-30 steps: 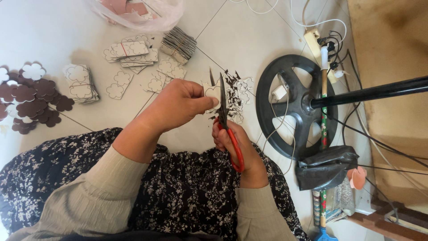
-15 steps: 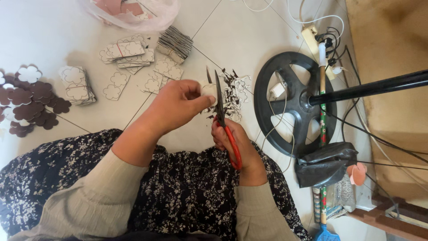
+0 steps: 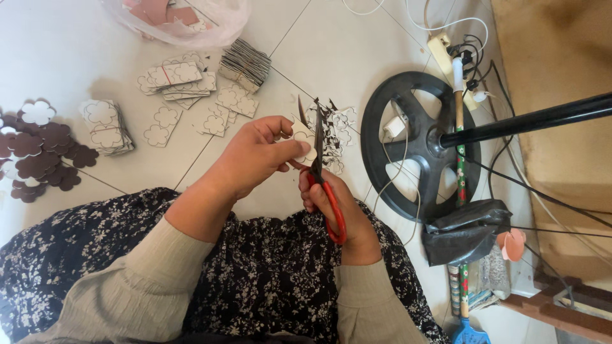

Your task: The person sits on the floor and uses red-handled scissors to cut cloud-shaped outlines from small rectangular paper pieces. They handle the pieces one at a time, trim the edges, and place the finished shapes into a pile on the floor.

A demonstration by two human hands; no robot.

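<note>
My left hand [image 3: 255, 156] pinches a small pale card piece [image 3: 305, 143] with a flower outline on it. My right hand [image 3: 335, 207] grips red-handled scissors [image 3: 322, 181], blades pointing away from me and set against the card's right edge. Both hands hover above my dark floral skirt [image 3: 255, 280] and the white tiled floor. A heap of thin dark and white offcuts [image 3: 335, 127] lies just beyond the hands.
Stacks of flower-outlined cards [image 3: 185, 79] lie at the upper left, brown flower cutouts [image 3: 38, 153] at the far left, a plastic bag [image 3: 182, 19] at the top. A round black stand base [image 3: 421, 143] with pole, cables and a power strip [image 3: 443, 44] sits at the right.
My hands stay in place; the card has turned a little in my left fingers and the scissor blades have shifted slightly along its edge.
</note>
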